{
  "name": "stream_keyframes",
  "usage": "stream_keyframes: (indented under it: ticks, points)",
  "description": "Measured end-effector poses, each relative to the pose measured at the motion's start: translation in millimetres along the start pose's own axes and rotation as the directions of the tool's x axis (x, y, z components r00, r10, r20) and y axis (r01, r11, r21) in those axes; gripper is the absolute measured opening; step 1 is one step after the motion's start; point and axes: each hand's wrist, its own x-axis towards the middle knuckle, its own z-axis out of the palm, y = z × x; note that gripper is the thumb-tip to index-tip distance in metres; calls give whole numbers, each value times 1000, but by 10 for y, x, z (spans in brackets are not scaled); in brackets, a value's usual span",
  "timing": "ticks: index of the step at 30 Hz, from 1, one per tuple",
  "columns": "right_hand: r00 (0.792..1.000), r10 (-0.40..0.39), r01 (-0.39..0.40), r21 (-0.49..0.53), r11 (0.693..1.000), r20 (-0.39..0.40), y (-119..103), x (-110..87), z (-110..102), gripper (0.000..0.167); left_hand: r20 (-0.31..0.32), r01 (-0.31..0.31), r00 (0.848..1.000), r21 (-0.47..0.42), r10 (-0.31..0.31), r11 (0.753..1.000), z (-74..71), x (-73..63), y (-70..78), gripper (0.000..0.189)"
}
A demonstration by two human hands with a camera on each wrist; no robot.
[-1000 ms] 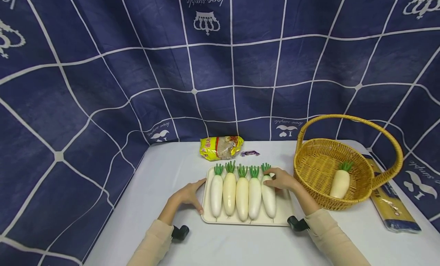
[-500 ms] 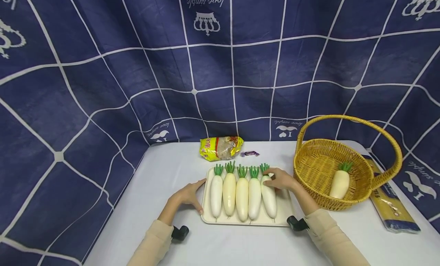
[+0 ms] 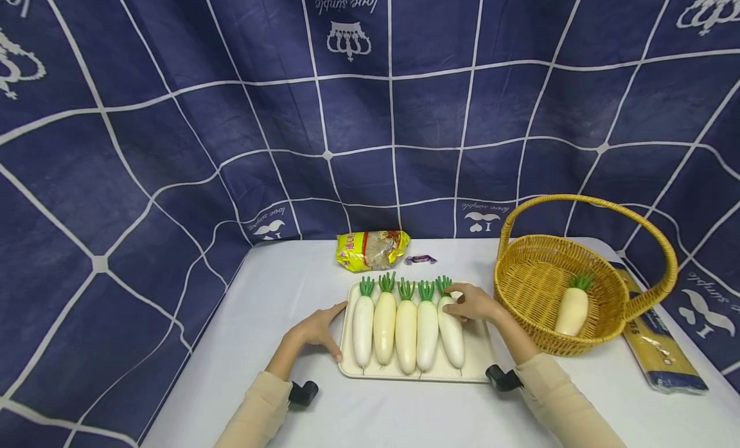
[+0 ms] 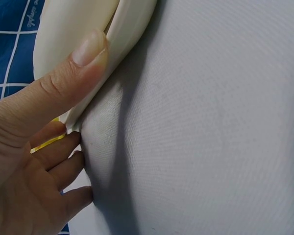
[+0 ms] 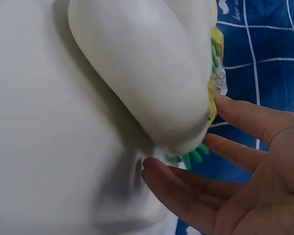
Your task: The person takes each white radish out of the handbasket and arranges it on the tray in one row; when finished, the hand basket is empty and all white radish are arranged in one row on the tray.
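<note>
Several white radishes with green tops, such as the one at the left end [image 3: 363, 329], lie side by side on a cream tray [image 3: 478, 355] in the head view. My right hand [image 3: 475, 302] holds the rightmost white radish [image 3: 452, 342] near its green top, thumb and fingers about it. That radish leans slightly, its top to the left. In the right wrist view the fingertips [image 5: 152, 165] sit by the radish's leafy end. My left hand [image 3: 317, 327] rests against the tray's left edge, thumb and fingers spread. The left wrist view shows its thumb [image 4: 85, 58] on the rim.
A wicker basket [image 3: 520, 277] with a tall handle stands at the right, holding one white radish [image 3: 572, 312]. A yellow package [image 3: 661, 351] lies beside it. Behind the tray are a yellow bag [image 3: 372, 249] and a purple-wrapped candy [image 3: 421, 259]. Blue curtain surrounds the white table.
The rightmost radish's green top has shifted slightly left, towards its neighbour, with my right hand at it. The left hand has stayed against the tray.
</note>
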Motion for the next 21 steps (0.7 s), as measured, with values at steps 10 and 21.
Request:
stream_keyframes:
  ticks: [10,21]
  points:
    - [991,-110,101,-125,987,-70,-131,-154,-471,49,-7,12,1000,12,-12,1000,15,9,-3,121]
    - [994,11,-18,-66,998,-109,-82,-311,-1092,58,-3,15,1000,2,-15,1000,17,15,-3,121]
